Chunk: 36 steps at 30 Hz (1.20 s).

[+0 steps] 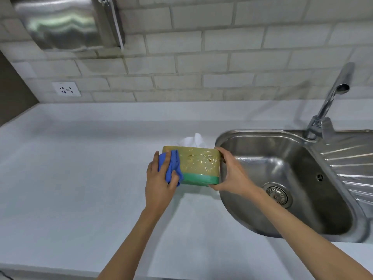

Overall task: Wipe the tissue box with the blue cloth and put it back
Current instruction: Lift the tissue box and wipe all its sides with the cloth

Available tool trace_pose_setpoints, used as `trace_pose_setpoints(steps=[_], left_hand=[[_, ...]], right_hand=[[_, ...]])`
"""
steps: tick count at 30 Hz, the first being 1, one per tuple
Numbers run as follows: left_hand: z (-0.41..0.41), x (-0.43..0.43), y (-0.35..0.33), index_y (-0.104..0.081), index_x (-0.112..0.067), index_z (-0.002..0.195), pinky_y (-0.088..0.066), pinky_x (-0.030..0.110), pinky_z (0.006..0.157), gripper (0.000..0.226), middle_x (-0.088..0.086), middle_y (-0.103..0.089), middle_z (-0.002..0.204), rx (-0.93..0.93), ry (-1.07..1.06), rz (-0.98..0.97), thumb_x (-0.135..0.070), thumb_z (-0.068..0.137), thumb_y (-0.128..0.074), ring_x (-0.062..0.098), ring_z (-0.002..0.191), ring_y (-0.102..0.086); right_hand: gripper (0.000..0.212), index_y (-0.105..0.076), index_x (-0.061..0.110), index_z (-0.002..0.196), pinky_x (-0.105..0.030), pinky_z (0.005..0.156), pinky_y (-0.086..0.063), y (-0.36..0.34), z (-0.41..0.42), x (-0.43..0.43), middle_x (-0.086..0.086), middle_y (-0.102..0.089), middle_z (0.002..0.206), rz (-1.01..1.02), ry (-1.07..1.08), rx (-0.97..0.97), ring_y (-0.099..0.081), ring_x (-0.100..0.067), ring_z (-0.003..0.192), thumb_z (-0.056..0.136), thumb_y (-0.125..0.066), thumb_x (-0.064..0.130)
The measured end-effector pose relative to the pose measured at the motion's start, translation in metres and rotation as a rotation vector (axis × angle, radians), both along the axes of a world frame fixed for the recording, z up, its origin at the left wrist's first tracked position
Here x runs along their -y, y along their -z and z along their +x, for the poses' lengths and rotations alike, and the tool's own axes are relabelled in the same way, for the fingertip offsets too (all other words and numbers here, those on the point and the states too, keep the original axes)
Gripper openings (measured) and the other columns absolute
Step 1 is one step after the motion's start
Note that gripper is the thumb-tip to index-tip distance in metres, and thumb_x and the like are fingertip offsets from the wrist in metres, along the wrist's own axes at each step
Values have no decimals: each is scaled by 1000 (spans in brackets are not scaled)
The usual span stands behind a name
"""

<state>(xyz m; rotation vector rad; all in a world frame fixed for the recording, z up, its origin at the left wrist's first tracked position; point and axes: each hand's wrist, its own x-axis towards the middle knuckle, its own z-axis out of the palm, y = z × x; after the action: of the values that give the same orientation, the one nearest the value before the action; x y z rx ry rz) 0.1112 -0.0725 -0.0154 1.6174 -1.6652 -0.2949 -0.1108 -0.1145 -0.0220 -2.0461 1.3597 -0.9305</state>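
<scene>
The tissue box (198, 165) is tan with a green band along its lower edge and a shiny plastic wrap; a white tissue (193, 140) sticks out behind its top. It is held tilted above the white counter, just left of the sink. My right hand (232, 172) grips its right end, thumb below and fingers over the top. My left hand (159, 182) presses a bunched blue cloth (172, 167) against the box's left end.
A stainless steel sink (286, 178) with a drain and ribbed drainboard lies to the right, its tap (331, 102) at the back. The white counter (80, 178) stretches left. A wall socket (66, 89) and a metal dispenser (64, 23) are on the tiled wall.
</scene>
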Motion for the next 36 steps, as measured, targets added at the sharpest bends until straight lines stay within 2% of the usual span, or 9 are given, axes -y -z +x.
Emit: trace_pose_setpoints(steps=[3,7,11,15,18,21,26,31,36], left_hand=[[10,9,-1,-35,-27,144,-34,24,95,51,7,-24,157,-5,10,0,-26,94,-44,26,135,-38],[-3,46,-27,-31,-27,146,-40,36,101,52,10,-25,157,40,-67,39,-23,96,-43,30,137,-33],[-12,36,-24,-50,-19,137,-48,44,94,49,16,-43,147,304,16,-65,-27,89,-45,41,127,-42],[12,7,-1,-58,-15,129,-53,44,88,50,14,-53,140,311,115,-115,-31,85,-41,43,125,-48],[6,29,-13,-52,-19,135,-48,43,95,52,10,-43,148,182,23,-40,-29,85,-40,37,133,-38],[-14,45,-27,-49,-18,138,-40,47,107,50,14,-40,150,226,-34,-32,-23,88,-45,40,134,-35],[3,17,-6,-62,-9,125,-48,53,98,49,20,-57,134,365,125,-176,-27,84,-43,48,121,-49],[4,41,-13,-44,-21,141,-43,45,102,49,11,-37,152,143,-31,-20,-25,92,-43,35,135,-33],[-18,44,-24,-47,-21,139,-34,46,111,49,13,-41,150,303,-12,-76,-42,97,-32,40,133,-34]], right_hand=[[98,-30,34,131,-27,94,-44,-3,-1,2,8,-45,126,10,-20,9,-47,-4,111,47,-81,33],[97,-31,33,131,-31,99,-44,-6,-2,3,8,-45,125,42,-29,22,-47,-5,113,48,-83,30],[102,-32,23,135,-39,103,-43,-3,-1,4,2,-48,130,66,-7,44,-49,-14,119,48,-85,27],[104,-32,19,135,-39,102,-44,-4,-1,6,2,-47,132,84,8,19,-49,-14,120,46,-86,29],[102,-32,20,134,-37,101,-44,-4,0,5,2,-47,131,73,15,3,-49,-14,118,47,-85,30],[102,-32,18,134,-38,101,-44,-4,1,4,0,-48,130,71,24,5,-49,-15,118,48,-85,28],[101,-33,21,133,-38,99,-45,-6,0,4,2,-49,130,81,31,5,-51,-14,117,46,-83,31],[105,-31,13,136,-40,101,-43,-7,2,4,0,-49,131,85,39,-20,-49,-18,120,48,-85,29],[104,-33,8,135,-43,101,-42,-9,0,6,-5,-51,130,90,47,-3,-50,-22,119,48,-87,25]])
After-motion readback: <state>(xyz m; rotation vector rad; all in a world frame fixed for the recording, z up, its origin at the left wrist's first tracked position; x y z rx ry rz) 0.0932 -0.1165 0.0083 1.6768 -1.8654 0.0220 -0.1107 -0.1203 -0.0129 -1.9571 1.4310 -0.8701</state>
